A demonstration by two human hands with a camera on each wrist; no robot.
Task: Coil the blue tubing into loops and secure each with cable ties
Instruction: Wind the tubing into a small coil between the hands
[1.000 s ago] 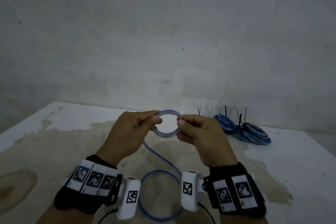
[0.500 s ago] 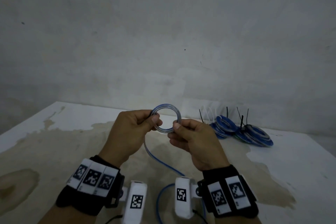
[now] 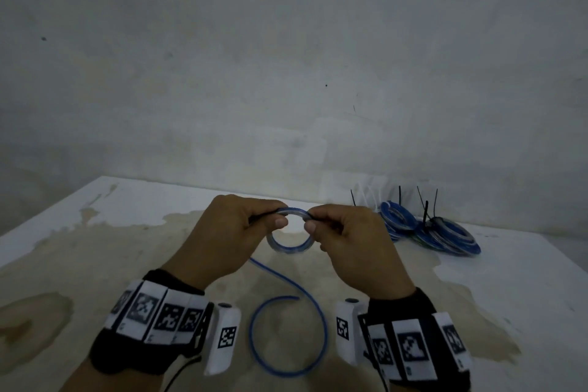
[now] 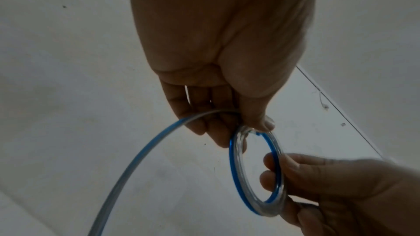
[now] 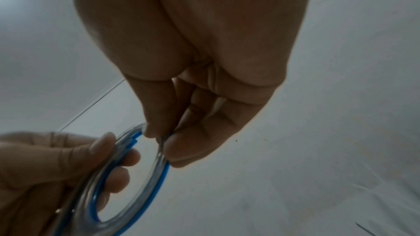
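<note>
A small coil of blue and clear tubing [image 3: 288, 248] hangs above the table between both hands. My left hand [image 3: 278, 215] pinches its upper left rim with thumb and fingers; my right hand [image 3: 311, 219] pinches the upper right rim. A thin dark strip shows at the fingertips of each hand; I cannot tell what it is. In the left wrist view the coil [image 4: 235, 168] sits below the left thumb [image 4: 261, 125], with the right hand [image 4: 329, 186] on its far side. The right wrist view shows the coil [image 5: 145, 195] pinched by the right fingers [image 5: 181, 150]. The loose tail [image 3: 286, 337] curls on the table.
Several finished blue coils [image 3: 429, 232] with upright black cable ties lie at the back right, with pale ties [image 3: 369, 197] behind them. The white table [image 3: 525, 280] has a large brown stain. A grey wall stands close behind.
The coil has tipped from facing me upright to hanging below the fingertips. Both hands shifted their hold to its top rim, and the tail's loop on the table moved.
</note>
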